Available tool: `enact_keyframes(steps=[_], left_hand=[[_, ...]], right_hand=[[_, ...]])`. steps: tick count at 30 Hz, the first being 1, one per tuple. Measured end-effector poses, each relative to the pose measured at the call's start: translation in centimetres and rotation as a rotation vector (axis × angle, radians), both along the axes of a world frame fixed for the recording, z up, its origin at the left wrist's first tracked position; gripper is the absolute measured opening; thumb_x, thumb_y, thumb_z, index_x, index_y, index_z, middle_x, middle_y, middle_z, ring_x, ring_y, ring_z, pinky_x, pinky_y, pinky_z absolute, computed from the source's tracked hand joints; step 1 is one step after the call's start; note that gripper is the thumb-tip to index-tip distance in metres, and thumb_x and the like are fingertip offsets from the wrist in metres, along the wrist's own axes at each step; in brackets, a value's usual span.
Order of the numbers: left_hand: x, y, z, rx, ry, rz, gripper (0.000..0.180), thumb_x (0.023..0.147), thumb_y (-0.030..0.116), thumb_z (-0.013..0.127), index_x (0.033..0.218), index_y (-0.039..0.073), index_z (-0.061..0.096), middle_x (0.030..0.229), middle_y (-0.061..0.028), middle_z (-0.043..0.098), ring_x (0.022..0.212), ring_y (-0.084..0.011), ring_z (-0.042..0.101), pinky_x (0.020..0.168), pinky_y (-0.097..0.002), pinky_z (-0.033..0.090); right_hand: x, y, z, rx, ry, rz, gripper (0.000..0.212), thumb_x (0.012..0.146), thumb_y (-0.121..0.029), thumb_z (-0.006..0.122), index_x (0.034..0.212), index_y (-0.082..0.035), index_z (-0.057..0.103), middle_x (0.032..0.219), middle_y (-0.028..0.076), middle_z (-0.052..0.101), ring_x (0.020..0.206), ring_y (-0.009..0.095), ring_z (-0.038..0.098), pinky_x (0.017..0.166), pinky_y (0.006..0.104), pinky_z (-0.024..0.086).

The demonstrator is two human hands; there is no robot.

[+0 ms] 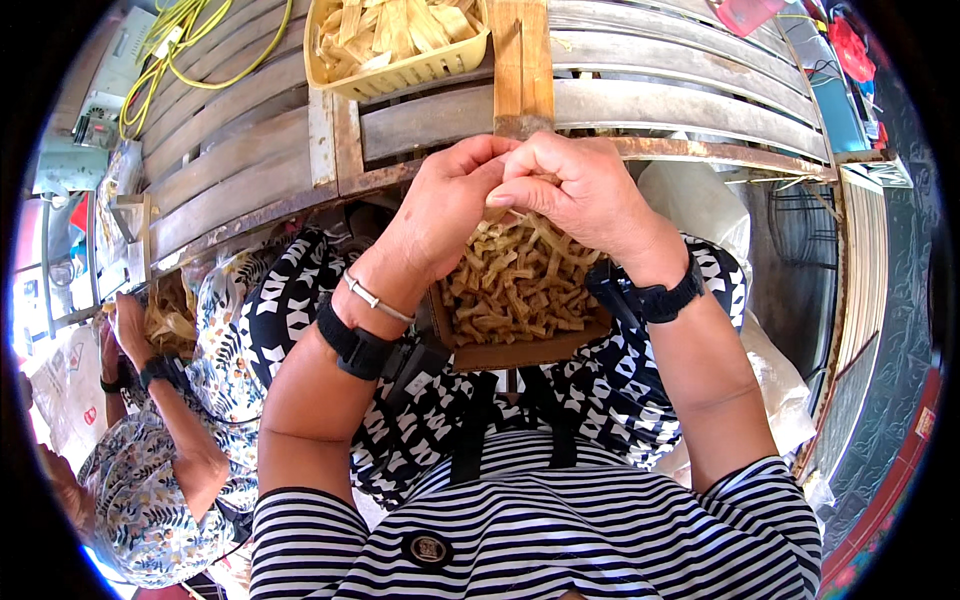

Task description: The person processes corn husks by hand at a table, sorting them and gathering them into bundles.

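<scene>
Above an open cardboard box (505,355) on my lap, my left hand (450,205) and my right hand (585,195) meet with their fingertips pinched together. A bit of a tan strip (546,178) shows between the right fingers and thumb. The left fingertips press against the same spot, and most of the strip is hidden by the fingers. Many short tan pieces (525,285), twisted or knotted and dry-looking, fill the box just below the hands.
On the slatted table (690,105) in front stands a yellow plastic basket (415,70) of wide, pale, flat strips. A wooden board (522,60) lies beside it. Yellow cable (185,70) coils at far left. Another person (160,470) sits close on my left, hands near similar strips.
</scene>
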State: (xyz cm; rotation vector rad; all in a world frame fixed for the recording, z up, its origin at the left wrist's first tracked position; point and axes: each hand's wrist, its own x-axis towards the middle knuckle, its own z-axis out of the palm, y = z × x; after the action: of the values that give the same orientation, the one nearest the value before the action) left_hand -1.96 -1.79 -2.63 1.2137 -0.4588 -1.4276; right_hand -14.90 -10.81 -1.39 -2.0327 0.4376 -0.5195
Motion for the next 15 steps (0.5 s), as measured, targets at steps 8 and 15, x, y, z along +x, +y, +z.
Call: enact_keyframes(steps=[8,15], left_hand=[[-0.3,1.3,4.0,-0.056,-0.132,-0.873,0.022,0.089,0.025,0.059,0.099,0.007,0.067,0.054,0.0068,0.044,0.047,-0.0031,0.037,0.046,-0.0185,0.031],[1.1,1.8,3.6,-0.436,-0.645,-0.461,0.040,0.077,0.028,0.070,0.113,0.011,0.063,0.069,-0.0010,0.058,0.059,-0.0116,0.054,0.058,-0.0259,0.046]], right_hand=[[-1.1,-0.7,1.3,-0.032,-0.068,-0.091,0.019,0.084,-0.018,0.065,0.074,-0.002,0.060,0.063,0.001,0.059,0.057,0.006,0.052,0.050,0.0219,0.043],[-1.4,-0.6,-0.7,0.331,0.131,-0.035,0.023,0.089,-0.022,0.057,0.079,-0.003,0.066,0.058,-0.001,0.052,0.055,0.006,0.044,0.050,0.0226,0.039]])
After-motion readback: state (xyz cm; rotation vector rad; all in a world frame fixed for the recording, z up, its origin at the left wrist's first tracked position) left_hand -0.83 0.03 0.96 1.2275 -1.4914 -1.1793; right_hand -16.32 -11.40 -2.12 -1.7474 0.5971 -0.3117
